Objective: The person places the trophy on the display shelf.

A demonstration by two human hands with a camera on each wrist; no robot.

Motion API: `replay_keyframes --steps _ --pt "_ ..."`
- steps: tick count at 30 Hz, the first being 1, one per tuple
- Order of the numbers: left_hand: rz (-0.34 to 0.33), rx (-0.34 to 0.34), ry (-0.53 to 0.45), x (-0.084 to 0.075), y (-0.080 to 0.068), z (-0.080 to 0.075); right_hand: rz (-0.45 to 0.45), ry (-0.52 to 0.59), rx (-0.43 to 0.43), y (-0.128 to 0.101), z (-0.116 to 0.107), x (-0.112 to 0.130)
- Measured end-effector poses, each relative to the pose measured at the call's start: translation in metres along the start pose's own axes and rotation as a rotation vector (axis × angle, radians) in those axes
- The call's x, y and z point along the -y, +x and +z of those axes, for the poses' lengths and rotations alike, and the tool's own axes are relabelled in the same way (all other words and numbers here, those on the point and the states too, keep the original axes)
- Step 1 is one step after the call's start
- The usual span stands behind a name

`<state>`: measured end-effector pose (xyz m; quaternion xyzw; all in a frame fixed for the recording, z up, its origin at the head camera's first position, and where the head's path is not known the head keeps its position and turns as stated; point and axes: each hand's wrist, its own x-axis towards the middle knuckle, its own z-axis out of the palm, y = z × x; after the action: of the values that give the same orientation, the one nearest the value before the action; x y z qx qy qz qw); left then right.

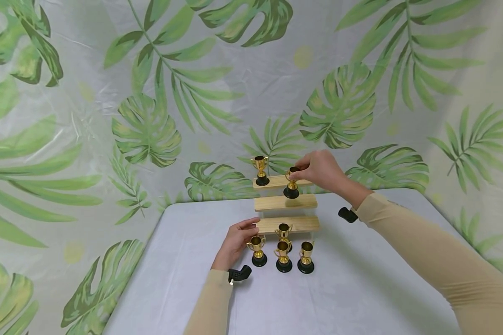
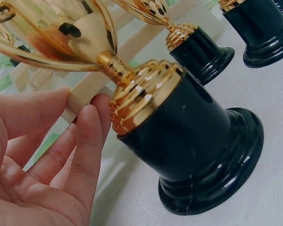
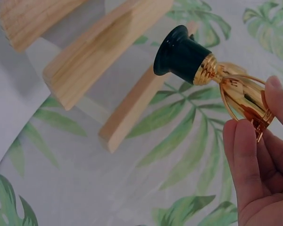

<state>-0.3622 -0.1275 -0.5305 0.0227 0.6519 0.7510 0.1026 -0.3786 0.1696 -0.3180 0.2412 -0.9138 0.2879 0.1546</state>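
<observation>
Head view, right hand (image 1: 320, 170) grip pinching trophy (image 1: 292, 184) above middle shelf (image 1: 285, 203)

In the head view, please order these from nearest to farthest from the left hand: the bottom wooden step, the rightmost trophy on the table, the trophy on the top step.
1. bottom wooden step, touching the left hand
2. rightmost trophy on the table, front right
3. trophy on the top step, highest, at the back

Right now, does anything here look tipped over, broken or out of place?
Nothing looks damaged or fallen. The only trophy off a surface is the one the right hand holds above the middle wooden shelf; the rest stand upright.
</observation>
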Motion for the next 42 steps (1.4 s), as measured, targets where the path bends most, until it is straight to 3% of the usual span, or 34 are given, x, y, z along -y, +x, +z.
replay_keyframes --steps 21,42 --pt "-0.006 -0.002 -0.024 0.000 -0.001 0.000 0.073 -0.056 0.014 0.029 0.005 0.003" --pt "-0.009 -0.004 -0.015 0.002 0.001 -0.001 0.067 -0.090 0.012 0.054 0.016 0.002"
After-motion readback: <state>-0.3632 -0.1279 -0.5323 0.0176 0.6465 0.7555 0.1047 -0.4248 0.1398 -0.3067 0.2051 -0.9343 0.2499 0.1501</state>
